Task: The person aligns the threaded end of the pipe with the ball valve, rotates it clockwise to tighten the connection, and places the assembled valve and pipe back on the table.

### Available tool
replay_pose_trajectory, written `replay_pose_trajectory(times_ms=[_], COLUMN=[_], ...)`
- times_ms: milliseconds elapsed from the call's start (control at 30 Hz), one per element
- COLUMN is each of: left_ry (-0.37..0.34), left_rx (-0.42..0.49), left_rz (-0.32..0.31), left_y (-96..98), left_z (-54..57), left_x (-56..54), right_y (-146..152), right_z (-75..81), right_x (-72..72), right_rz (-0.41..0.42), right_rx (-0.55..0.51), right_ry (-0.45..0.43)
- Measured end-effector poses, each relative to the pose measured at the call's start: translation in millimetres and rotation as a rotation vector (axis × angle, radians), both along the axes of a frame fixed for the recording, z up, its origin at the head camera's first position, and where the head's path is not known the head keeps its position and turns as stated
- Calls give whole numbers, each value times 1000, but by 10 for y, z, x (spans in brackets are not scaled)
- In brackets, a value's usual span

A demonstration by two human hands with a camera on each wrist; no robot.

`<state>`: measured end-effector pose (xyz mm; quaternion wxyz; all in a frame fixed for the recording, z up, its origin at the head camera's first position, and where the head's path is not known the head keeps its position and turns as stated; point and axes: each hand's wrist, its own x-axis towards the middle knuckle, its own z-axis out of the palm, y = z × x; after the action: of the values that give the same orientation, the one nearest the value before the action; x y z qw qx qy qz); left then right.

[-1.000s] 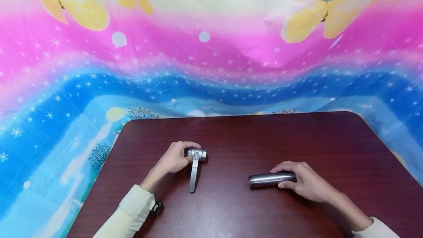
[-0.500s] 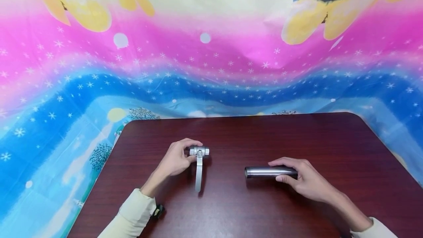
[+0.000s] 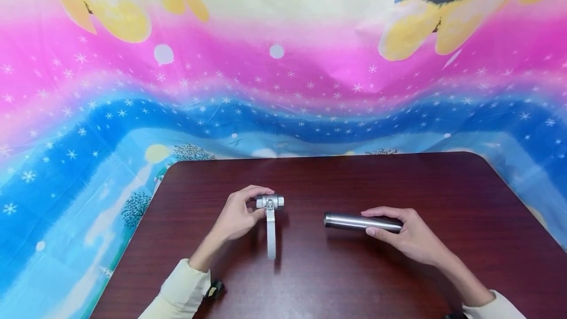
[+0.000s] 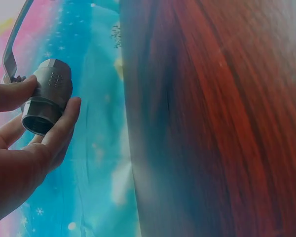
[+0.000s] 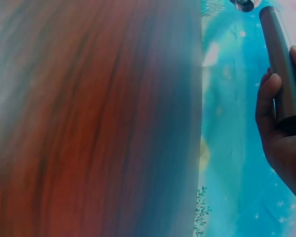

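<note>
Pipe (image 3: pixel 345 221) has shifted leftward since the earlier frame, its free end swinging farther from the wearer; valve (image 3: pixel 270 202) has slid slightly right, and its lever (image 3: pixel 271 240) now points almost straight back toward the wearer. Count: one pipe, one valve with one lever, two hands, two pale sleeves (image 3: pixel 177 287). Left hand (image 3: pixel 239 215) grasps the valve body, fingers (image 4: pixel 64 121) and thumb on opposite sides. Right hand (image 3: pixel 414 238) grasps the pipe near its right end, fingers (image 3: pixel 383 211) along the far side, thumb on the near side. Valve and pipe are both held above the brown worktop (image 3: pixel 354 279), pipe's free end facing the valve, the two near but not touching. Valve's open mouth (image 4: pixel 39 123) shows in left wrist view, hollow and dark inside. One dark object (image 3: pixel 214 289) sits by the left cuff. Printed backdrop (image 3: pixel 274 97) behind: pink, blue, white snowflakes.
</note>
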<state>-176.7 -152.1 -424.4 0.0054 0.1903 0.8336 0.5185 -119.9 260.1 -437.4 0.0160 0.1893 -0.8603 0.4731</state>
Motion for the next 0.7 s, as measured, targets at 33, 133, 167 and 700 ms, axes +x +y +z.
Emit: replay_pose_trajectory(times_ms=[33, 133, 167, 700], left_ry=[-4, -3, -1, 38], left_rx=[19, 62, 73, 205], left_rz=[-7, -26, -30, -56], left_y=[6, 27, 35, 154], left_z=[2, 14, 20, 112], left_x=[7, 26, 33, 166], right_y=[-5, -22, -28, -152], right_z=[6, 29, 37, 103], right_x=[-3, -17, -23, -114], right_rz=[-7, -23, -25, -79], right_rx=[-12, -59, -77, -226], right_ry=[-8, -18, -21, -8])
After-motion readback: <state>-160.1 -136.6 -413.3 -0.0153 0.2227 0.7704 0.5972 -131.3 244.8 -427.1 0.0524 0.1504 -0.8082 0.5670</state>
